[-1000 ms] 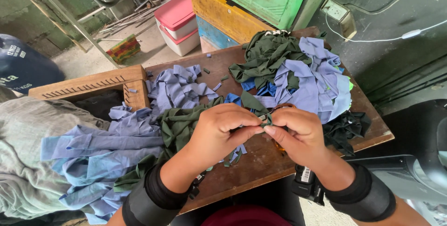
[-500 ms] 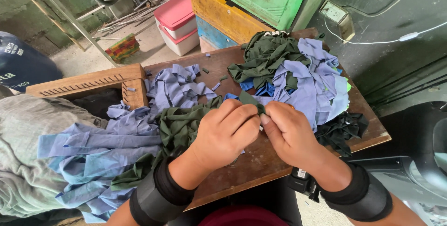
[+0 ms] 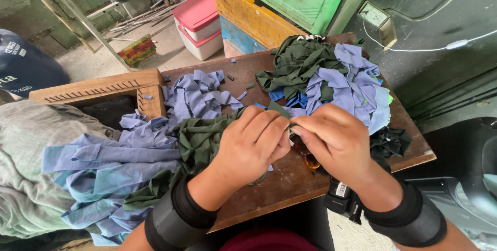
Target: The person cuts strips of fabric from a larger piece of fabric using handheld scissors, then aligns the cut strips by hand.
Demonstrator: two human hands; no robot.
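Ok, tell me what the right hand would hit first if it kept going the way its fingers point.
The right hand points left, fingertips pinching a dark green fabric strip; just beyond are the left hand fingers, seemingly touching already.

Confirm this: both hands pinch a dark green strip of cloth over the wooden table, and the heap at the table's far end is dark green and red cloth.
Not quite. The left hand and right hand do pinch a dark green strip over the wooden table, but the head view shows the far heap as dark green and pale blue cloth, not red.
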